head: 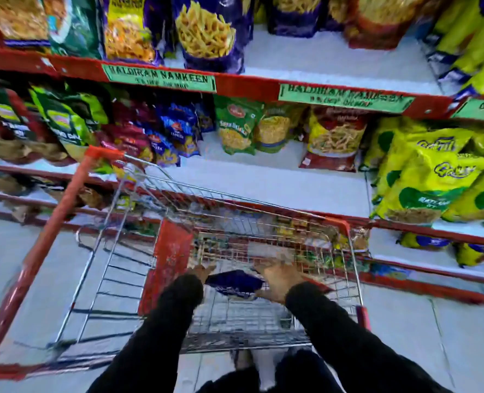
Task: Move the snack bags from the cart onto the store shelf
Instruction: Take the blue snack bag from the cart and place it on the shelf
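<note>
The blue snack bag sits low inside the wire cart, lying sideways with its long side running from 9 o'clock to 3 o'clock. The left hand holds its end at 9 o'clock and the right hand holds its end at 3 o'clock, so the 2 hands are equally near. The bare white shelf waits up at 12 o'clock, so I think the bag must go up and forward.

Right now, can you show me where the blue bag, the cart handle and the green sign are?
blue bag (pixel 234 283): head view, middle of the bag between both hands.
cart handle (pixel 50 236): head view, on the red bar.
green sign (pixel 159 78): head view, centre of the left label.
</note>
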`<action>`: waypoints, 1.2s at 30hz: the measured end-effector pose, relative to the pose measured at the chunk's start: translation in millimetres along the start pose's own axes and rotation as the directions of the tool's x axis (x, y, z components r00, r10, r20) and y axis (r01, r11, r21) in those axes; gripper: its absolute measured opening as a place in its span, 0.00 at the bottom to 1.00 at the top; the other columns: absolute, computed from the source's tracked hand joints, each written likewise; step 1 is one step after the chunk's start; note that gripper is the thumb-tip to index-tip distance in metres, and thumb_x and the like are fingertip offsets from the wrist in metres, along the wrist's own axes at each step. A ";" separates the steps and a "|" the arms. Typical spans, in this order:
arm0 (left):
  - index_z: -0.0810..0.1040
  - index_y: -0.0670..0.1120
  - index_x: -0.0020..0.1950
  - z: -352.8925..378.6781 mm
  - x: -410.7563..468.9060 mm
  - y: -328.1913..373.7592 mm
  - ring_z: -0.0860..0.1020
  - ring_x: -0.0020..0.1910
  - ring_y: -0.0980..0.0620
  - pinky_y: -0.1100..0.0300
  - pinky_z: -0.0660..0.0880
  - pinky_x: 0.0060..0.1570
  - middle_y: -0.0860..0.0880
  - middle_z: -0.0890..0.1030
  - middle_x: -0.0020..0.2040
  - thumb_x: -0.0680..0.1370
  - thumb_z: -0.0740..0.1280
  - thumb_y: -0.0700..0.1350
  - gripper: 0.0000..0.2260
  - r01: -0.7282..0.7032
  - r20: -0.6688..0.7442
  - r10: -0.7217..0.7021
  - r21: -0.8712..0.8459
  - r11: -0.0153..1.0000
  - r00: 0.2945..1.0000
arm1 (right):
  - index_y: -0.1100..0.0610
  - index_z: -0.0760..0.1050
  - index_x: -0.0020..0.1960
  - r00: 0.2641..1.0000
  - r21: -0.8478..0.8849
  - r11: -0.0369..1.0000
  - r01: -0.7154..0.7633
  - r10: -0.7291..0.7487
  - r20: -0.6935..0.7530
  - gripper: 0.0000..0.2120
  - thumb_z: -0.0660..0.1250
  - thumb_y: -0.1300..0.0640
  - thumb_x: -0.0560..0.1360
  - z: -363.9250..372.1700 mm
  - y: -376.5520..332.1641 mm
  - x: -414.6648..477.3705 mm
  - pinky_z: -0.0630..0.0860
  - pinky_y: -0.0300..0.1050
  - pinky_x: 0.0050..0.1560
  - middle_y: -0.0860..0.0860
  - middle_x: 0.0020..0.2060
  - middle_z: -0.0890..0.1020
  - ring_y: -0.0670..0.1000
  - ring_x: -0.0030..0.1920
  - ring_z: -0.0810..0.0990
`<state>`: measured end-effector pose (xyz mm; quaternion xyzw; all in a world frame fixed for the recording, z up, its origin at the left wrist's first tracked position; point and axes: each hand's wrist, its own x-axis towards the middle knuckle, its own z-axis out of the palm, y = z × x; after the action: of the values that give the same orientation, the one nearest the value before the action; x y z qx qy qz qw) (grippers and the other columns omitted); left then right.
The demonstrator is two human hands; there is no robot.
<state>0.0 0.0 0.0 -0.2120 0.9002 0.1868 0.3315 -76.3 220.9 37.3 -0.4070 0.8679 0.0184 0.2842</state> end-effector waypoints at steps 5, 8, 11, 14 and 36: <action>0.76 0.49 0.63 18.5 4.9 -15.4 0.80 0.59 0.42 0.50 0.77 0.57 0.43 0.81 0.60 0.78 0.62 0.46 0.14 0.038 -0.133 -0.021 0.126 0.991 0.991 | 0.54 0.79 0.56 0.991 -0.023 0.995 -0.093 0.090 -0.101 0.12 0.60 0.53 0.79 23.7 -12.8 16.9 0.55 0.61 0.76 0.54 0.53 0.84 0.58 0.61 0.78; 0.79 0.50 0.57 22.7 10.9 -18.1 0.82 0.54 0.43 0.52 0.79 0.51 0.43 0.84 0.54 0.76 0.64 0.47 0.11 0.072 -0.217 -0.048 0.099 0.992 0.975 | 0.52 0.81 0.49 0.982 -0.077 0.991 -0.113 0.099 -0.158 0.13 0.57 0.55 0.79 30.2 -13.3 26.9 0.33 0.64 0.76 0.52 0.45 0.86 0.57 0.64 0.75; 0.81 0.54 0.55 23.8 13.1 -28.3 0.83 0.53 0.43 0.54 0.79 0.50 0.44 0.84 0.53 0.75 0.68 0.47 0.10 0.068 -0.281 -0.077 -0.040 0.997 0.957 | 0.50 0.83 0.47 0.976 -0.078 0.990 -0.116 0.100 -0.191 0.12 0.60 0.53 0.79 32.7 -9.8 31.9 0.26 0.65 0.72 0.49 0.43 0.87 0.57 0.70 0.70; 0.82 0.52 0.53 23.9 11.1 -39.5 0.80 0.56 0.45 0.52 0.78 0.57 0.47 0.81 0.57 0.73 0.71 0.46 0.09 -0.021 -0.390 -0.084 -0.259 0.966 0.917 | 0.46 0.83 0.51 0.949 0.035 0.993 -0.109 0.114 -0.294 0.11 0.63 0.50 0.77 32.8 0.6 26.3 0.27 0.65 0.73 0.45 0.49 0.86 0.54 0.71 0.70; 0.82 0.49 0.43 -210.6 -95.1 114.7 0.83 0.33 0.57 0.67 0.80 0.32 0.54 0.86 0.35 0.74 0.66 0.38 0.08 -0.700 -0.729 0.018 -0.663 -0.265 0.684 | 0.53 0.82 0.43 0.365 0.637 0.377 0.672 0.580 -0.728 0.04 0.74 0.56 0.69 -207.1 26.8 -69.5 0.81 0.45 0.45 0.51 0.40 0.86 0.46 0.41 0.81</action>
<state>-101.3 20.5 236.4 -0.1144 0.5130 0.8162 -0.2399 -159.3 232.6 240.9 -0.1332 0.6844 -0.7115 -0.0873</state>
